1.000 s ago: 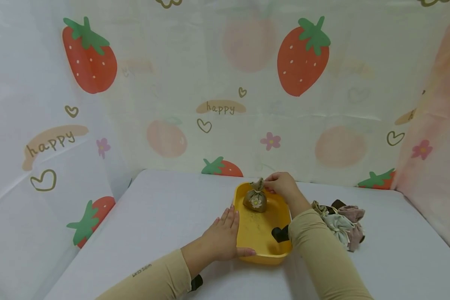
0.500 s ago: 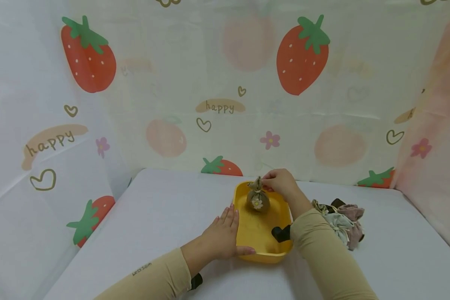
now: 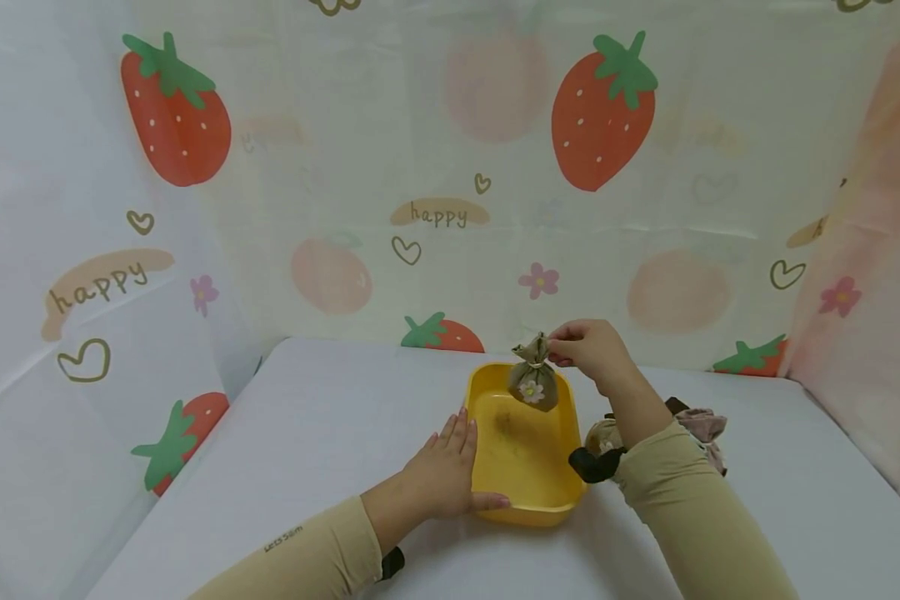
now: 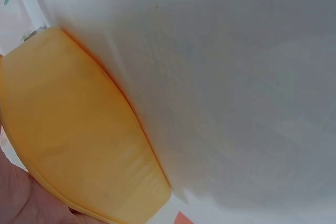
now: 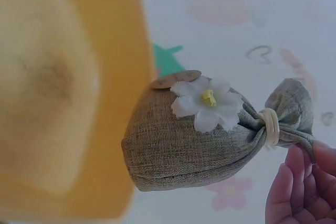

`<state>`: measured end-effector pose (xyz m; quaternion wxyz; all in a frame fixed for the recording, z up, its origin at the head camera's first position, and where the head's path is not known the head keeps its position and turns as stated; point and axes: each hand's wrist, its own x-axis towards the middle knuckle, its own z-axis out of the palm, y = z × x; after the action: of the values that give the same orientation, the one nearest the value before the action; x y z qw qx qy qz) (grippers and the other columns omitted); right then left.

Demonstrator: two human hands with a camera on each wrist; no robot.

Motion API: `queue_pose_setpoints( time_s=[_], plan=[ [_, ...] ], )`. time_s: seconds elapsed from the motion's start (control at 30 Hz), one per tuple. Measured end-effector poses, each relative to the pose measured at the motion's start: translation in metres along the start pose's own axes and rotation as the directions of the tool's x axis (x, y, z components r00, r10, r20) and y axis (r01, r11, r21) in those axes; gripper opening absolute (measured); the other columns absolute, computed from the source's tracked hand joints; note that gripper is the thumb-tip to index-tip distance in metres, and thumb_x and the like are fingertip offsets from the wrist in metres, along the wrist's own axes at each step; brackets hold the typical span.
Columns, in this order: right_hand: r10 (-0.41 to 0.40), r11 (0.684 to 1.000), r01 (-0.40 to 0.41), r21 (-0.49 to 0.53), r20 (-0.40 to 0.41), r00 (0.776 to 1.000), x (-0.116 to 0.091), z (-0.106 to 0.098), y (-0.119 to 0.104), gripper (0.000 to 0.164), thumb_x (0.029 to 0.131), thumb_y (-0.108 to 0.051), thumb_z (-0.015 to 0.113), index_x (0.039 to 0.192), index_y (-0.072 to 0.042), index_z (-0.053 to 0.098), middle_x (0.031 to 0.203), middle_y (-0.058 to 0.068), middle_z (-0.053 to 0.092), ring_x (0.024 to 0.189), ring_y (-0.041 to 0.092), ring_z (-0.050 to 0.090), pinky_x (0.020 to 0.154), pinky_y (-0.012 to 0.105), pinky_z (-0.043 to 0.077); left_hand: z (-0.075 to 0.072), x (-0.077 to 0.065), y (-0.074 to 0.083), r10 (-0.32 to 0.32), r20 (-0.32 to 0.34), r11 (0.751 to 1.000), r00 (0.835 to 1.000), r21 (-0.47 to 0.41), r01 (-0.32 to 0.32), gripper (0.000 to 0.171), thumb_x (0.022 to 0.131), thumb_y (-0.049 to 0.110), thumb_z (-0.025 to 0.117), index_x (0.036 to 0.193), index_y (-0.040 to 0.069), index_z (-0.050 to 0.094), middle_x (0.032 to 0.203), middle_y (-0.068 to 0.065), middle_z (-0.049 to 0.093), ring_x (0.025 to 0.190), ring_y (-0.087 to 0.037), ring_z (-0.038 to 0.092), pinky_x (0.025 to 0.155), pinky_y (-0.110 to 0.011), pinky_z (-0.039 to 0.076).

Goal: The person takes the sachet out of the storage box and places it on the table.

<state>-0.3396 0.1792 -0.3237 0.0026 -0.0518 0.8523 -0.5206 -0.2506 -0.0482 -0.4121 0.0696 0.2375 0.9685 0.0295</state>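
Observation:
My right hand point(image 3: 592, 354) pinches the gathered neck of a brown cloth sachet point(image 3: 543, 396) between thumb and fingers. The sachet hangs over the far right part of a yellow plastic tray point(image 3: 525, 471). In the right wrist view, the sachet point(image 5: 173, 156) shows a pale cord round its neck, a white flower with a yellow centre and a small wooden tag. My left hand point(image 3: 446, 475) lies against the tray's left side, fingers straight, thumb over the near rim. The left wrist view shows the tray's outer wall point(image 4: 79, 119) and part of the palm.
Just right of the tray sits a tan sachet point(image 3: 603, 437) with a flower, partly covered by the right wrist's black camera point(image 3: 596, 465). Farther right, pinkish cloth sachets point(image 3: 703, 423) lie heaped, half hidden by my sleeve. A strawberry-print curtain point(image 3: 450, 275) stands behind the white table.
My right hand has lifted the brown sachet from the tray's floor and moved it up and to the right. My left hand and the tray have stayed in place.

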Motion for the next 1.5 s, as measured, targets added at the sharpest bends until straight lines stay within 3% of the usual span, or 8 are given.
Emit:
queue_pose_setpoints(
  time_s=[0.23, 0.53, 0.87, 1.17, 1.5],
  plan=[
    [-0.055, 0.998, 0.054, -0.028, -0.033, 0.998, -0.028, -0.032, -0.008, 0.025, 0.090, -0.019, 0.060, 0.102, 0.003, 0.062, 0.089, 0.008, 0.065, 0.083, 0.022, 0.063, 0.077, 0.030, 0.051, 0.000, 0.001, 0.001, -0.006, 0.008, 1.000, 1.000, -0.012, 0.006, 0.114, 0.071, 0.083, 0.035, 0.146, 0.001, 0.011, 0.152, -0.018, 0.000, 0.139, -0.028, 0.005, 0.108, -0.045, 0.020],
    [-0.071, 0.993, 0.067, -0.097, -0.036, 0.997, -0.071, -0.074, -0.001, 0.035, 0.089, -0.027, 0.061, 0.104, 0.005, 0.060, 0.081, -0.002, 0.066, 0.076, 0.010, 0.063, 0.073, 0.024, 0.051, -0.001, 0.000, 0.001, -0.015, 0.022, 0.999, 1.000, -0.040, 0.016, 0.115, 0.070, 0.082, 0.038, 0.146, 0.001, 0.009, 0.152, -0.017, -0.002, 0.140, -0.028, 0.004, 0.109, -0.045, 0.018],
    [-0.095, 0.981, 0.088, -0.172, -0.034, 0.995, -0.103, -0.109, 0.023, 0.028, 0.091, -0.022, 0.058, 0.099, 0.006, 0.060, 0.080, -0.009, 0.063, 0.076, 0.006, 0.061, 0.069, 0.023, 0.049, -0.001, 0.000, 0.000, -0.006, -0.004, 1.000, 1.000, -0.031, 0.006, 0.115, 0.071, 0.082, 0.038, 0.146, -0.001, 0.010, 0.152, -0.018, 0.000, 0.139, -0.029, 0.006, 0.108, -0.045, 0.020],
    [-0.145, 0.972, 0.150, -0.180, 0.039, 0.989, -0.120, -0.136, 0.055, 0.017, 0.090, -0.009, 0.057, 0.092, 0.008, 0.061, 0.076, -0.007, 0.063, 0.070, 0.011, 0.061, 0.065, 0.022, 0.050, 0.000, 0.002, -0.001, -0.013, 0.000, 0.999, 1.000, -0.031, 0.013, 0.117, 0.069, 0.084, 0.035, 0.146, 0.000, 0.008, 0.152, -0.018, -0.001, 0.139, -0.029, 0.005, 0.108, -0.045, 0.020],
    [0.002, 0.957, 0.021, -0.289, 0.078, 0.997, -0.140, -0.155, 0.085, 0.023, 0.093, -0.014, 0.054, 0.096, 0.008, 0.059, 0.079, 0.000, 0.062, 0.071, 0.010, 0.058, 0.065, 0.024, 0.050, 0.003, 0.004, -0.002, -0.017, 0.004, 0.999, 1.000, -0.040, 0.017, 0.118, 0.068, 0.084, 0.035, 0.146, 0.001, 0.008, 0.152, -0.017, -0.002, 0.140, -0.027, 0.004, 0.108, -0.045, 0.019]
  ],
)
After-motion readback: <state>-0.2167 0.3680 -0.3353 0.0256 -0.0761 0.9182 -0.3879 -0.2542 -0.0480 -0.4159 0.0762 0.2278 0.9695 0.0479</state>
